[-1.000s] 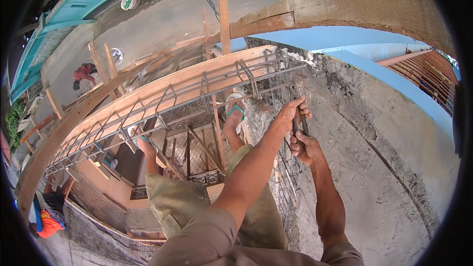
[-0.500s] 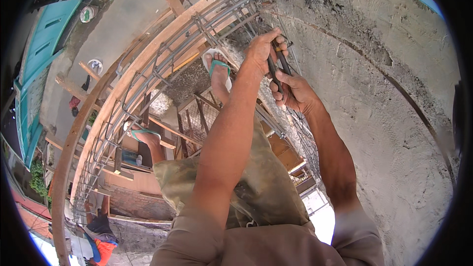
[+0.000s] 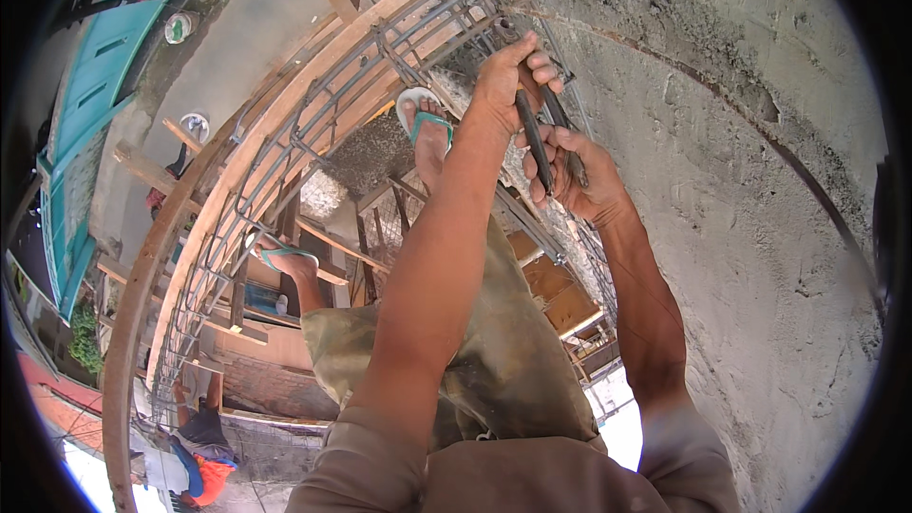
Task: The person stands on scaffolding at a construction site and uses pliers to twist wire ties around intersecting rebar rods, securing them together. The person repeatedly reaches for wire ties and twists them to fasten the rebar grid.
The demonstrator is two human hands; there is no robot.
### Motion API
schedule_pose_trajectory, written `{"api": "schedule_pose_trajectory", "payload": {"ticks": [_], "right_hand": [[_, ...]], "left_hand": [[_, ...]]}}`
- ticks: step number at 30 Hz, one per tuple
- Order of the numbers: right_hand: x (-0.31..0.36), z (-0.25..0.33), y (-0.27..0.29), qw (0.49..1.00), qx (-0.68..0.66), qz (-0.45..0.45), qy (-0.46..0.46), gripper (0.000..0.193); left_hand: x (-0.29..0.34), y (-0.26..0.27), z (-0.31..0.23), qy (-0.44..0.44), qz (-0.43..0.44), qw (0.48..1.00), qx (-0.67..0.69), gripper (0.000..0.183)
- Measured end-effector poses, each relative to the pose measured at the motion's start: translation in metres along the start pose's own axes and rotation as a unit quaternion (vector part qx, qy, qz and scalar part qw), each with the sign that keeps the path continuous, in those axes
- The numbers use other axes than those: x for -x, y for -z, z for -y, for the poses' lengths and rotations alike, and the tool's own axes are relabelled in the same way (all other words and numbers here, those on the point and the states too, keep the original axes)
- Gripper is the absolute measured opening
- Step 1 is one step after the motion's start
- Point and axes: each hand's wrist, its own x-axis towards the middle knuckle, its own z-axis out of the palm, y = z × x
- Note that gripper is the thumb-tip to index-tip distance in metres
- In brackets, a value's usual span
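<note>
A pair of dark pincers with two long handles (image 3: pixel 534 144) is in my hands, beside the steel rebar cage at the wall. My left hand (image 3: pixel 506 84) is closed around the upper part of the pincers, near their head. Lower down, my right hand (image 3: pixel 591 179) has its fingers curled at the handle ends. The two handles stand a little apart. The jaws lie near the far end of the rebar cage (image 3: pixel 385 47), close to the wall; what they touch is too small to make out.
A rough grey plastered wall (image 3: pixel 750 256) rises on my right. My sandalled feet (image 3: pixel 427 128) straddle a gap with timber pieces below. Wooden formwork boards (image 3: pixel 214 195) curve along the left. Another person (image 3: pixel 204 446) is low at the left, with buckets (image 3: pixel 179 28) on the ground beyond.
The pincers' handles are farther apart now, and my right hand has shifted slightly to the right. My left hand keeps its hold. The whole view has tilted a little.
</note>
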Motion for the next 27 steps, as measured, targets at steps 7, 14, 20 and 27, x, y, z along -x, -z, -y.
{"api": "schedule_pose_trajectory", "payload": {"ticks": [7, 14, 20, 27], "right_hand": [[0.007, 0.006, -0.019, 0.803, 0.558, -0.208, 0.015, 0.056], [0.004, 0.001, -0.005, 0.997, -0.023, -0.064, -0.037, 0.038], [-0.004, -0.033, 0.031, 0.979, 0.159, -0.126, -0.026, 0.039], [-0.004, -0.07, 0.01, 0.965, 0.092, -0.232, 0.077, 0.019]], "left_hand": [[-0.017, -0.012, 0.015, -0.104, -0.356, 0.807, -0.46, 0.028], [0.004, 0.0, -0.004, -0.01, -0.093, 0.992, -0.089, 0.02], [0.012, -0.017, 0.001, 0.031, -0.243, 0.868, -0.431, 0.009], [0.035, 0.023, 0.013, -0.191, -0.199, 0.731, -0.624, 0.041]]}}
